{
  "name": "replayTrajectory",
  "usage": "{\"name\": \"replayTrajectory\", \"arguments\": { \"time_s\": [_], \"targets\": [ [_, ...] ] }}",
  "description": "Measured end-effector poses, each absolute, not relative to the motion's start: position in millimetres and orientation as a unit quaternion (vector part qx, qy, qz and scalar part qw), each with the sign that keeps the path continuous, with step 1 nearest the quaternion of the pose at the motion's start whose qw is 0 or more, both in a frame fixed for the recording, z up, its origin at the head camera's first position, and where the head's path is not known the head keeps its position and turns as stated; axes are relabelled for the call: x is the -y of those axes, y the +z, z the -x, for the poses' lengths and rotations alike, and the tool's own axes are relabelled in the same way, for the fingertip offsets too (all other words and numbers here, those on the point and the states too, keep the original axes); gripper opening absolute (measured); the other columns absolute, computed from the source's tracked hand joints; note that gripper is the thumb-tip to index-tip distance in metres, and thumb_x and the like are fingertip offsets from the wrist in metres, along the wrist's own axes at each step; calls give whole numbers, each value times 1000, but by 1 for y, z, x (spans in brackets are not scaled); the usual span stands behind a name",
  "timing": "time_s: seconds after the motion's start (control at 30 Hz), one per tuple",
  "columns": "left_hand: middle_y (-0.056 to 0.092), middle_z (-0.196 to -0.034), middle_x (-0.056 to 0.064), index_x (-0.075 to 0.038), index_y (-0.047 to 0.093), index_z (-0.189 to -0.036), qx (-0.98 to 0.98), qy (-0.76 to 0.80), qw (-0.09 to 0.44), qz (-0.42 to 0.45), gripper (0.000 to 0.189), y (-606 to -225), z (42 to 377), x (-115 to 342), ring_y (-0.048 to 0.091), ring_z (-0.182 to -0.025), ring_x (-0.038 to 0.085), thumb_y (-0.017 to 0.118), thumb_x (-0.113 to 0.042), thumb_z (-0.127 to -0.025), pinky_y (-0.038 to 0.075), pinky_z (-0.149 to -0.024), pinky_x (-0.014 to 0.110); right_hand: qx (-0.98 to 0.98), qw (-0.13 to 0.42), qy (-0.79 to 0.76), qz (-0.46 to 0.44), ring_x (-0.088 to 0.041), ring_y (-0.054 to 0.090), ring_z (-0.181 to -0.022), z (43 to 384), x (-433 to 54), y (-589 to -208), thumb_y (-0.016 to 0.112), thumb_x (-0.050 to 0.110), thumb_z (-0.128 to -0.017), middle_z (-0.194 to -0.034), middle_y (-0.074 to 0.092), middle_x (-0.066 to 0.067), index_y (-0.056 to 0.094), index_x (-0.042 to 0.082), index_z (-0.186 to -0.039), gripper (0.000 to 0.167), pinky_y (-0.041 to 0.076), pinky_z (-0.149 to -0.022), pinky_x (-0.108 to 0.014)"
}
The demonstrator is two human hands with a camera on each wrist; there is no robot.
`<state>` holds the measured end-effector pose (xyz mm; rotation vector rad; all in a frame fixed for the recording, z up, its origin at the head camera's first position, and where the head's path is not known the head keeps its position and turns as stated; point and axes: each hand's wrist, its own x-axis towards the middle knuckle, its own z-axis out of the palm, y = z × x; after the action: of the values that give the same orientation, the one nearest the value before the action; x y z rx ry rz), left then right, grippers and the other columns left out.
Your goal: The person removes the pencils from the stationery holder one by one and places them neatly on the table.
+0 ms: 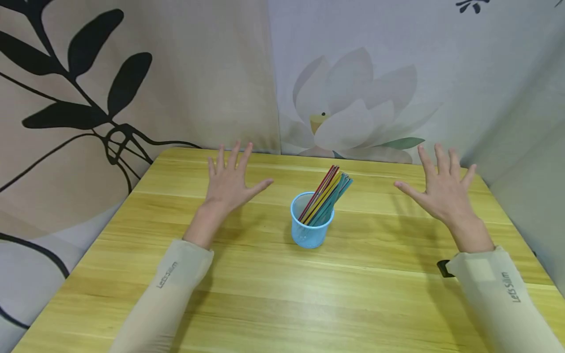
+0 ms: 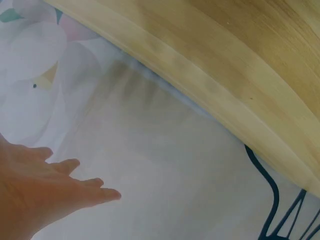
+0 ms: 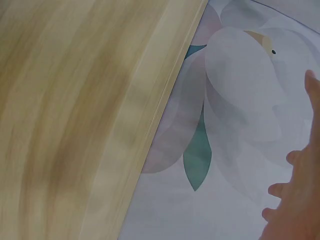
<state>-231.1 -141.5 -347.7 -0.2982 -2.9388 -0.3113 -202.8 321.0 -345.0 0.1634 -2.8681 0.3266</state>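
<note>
A light-blue mesh cup stands upright near the middle of the wooden table. Thin sticks in red, yellow and teal lean in it toward the right, their upper ends above the rim. To the left of the cup, my left hand is held over the table with fingers spread and nothing in it. My right hand is spread the same way, well to the right of the cup. In the left wrist view the left hand shows at the lower left; the right hand shows at the right wrist view's right edge.
The wooden table ends at the back against a hanging cloth printed with dark leaves and a pale flower. Another stretch of pale cloth hangs along the right side. A dark band shows at the right cuff.
</note>
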Motion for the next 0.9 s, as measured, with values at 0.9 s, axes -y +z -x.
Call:
{"name": "replayTrajectory", "arguments": {
  "time_s": [0.9],
  "targets": [
    [27,-165,6,-20,22,-160,962,-215,71,150,88,-352,210,125,23,-153,35,55,-65,-92,25,-124,55,973,138,167,-82,-52,15,-148,193,-295,-355,57,64,-90,-163,20,-23,7,21,-162,97,-3,-108,-85]
  ]
}}
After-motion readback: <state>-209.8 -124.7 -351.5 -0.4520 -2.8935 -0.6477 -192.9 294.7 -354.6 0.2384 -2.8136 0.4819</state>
